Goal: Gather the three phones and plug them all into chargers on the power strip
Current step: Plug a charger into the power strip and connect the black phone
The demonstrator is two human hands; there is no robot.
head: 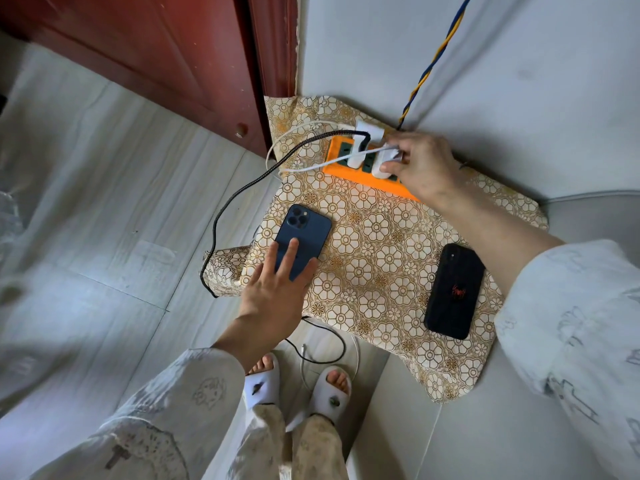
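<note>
Phones: two, blue phone (302, 240); black phone (454, 292)

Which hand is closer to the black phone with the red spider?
Neither touches the black phone. The left hand looks slightly closer, resting on the blue phone; the right hand pinches a white charger on the power strip.
</note>
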